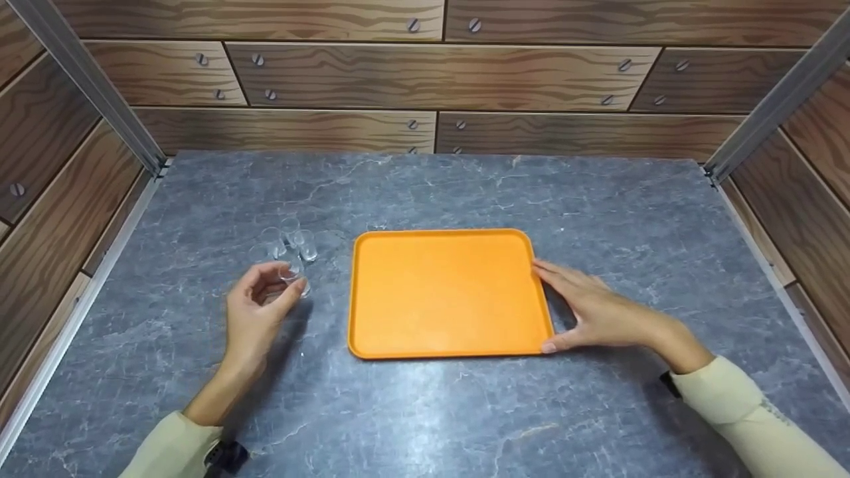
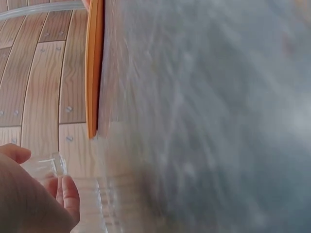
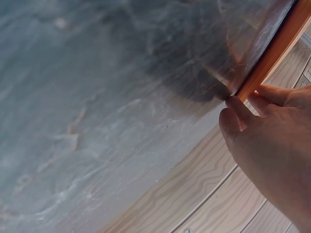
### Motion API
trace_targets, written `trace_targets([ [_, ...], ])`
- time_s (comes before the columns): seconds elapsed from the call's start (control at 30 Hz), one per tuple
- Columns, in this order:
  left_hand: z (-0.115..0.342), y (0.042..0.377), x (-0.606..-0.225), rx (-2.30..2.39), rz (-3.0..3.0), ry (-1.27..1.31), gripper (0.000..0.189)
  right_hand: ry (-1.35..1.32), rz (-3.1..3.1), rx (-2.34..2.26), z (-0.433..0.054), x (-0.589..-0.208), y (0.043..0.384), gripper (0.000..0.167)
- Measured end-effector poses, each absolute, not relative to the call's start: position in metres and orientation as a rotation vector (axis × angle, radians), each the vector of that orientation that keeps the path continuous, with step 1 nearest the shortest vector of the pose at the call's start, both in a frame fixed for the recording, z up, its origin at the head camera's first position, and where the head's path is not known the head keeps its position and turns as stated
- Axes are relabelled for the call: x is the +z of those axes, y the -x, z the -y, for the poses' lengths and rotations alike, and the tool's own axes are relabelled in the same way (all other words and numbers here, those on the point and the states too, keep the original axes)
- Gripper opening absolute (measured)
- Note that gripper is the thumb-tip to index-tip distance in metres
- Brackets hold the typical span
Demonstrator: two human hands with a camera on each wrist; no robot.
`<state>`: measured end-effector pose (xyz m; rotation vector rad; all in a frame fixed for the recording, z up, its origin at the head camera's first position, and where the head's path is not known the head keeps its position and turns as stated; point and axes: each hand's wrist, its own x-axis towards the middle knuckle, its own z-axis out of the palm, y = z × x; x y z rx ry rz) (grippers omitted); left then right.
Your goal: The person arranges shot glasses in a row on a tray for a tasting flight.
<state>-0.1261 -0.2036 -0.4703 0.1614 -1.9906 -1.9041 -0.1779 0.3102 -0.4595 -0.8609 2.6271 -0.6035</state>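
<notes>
Between thumb and fingers my left hand (image 1: 255, 302) pinches a small clear shot glass (image 2: 58, 163), left of the orange tray (image 1: 451, 292). More shot glasses (image 1: 306, 246) of the same clear kind stand in a cluster just beyond that hand. At the tray's right side, my right hand (image 1: 597, 312) is spread along the edge. Its fingertips touch the right rim and its thumb lies at the near right corner. In the right wrist view the same thumb and fingers meet the tray's edge (image 3: 272, 58). The tray lies flat with a bare surface.
A grey marbled tabletop (image 1: 438, 418) lies under everything. Wood-patterned panels (image 1: 438, 76) rise at the back and both sides, with metal posts (image 1: 99, 86) at the back corners.
</notes>
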Motion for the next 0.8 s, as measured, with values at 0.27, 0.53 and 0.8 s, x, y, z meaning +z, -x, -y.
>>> trace_targets([
  [0.27,0.187,0.128,-0.470,-1.960,1.995,-0.100,0.028,0.851,-2.628,-0.586,-0.309,-0.457,0.179,0.130],
  [0.53,0.172,0.131,-0.470,-2.035,1.946,-0.045,0.026,0.848,-2.624,-0.593,-0.309,-0.457,0.179,0.129],
  [0.8,0.154,0.136,-0.470,-2.089,1.922,0.056,0.028,0.848,-2.628,-0.579,-0.309,-0.457,0.180,0.129],
])
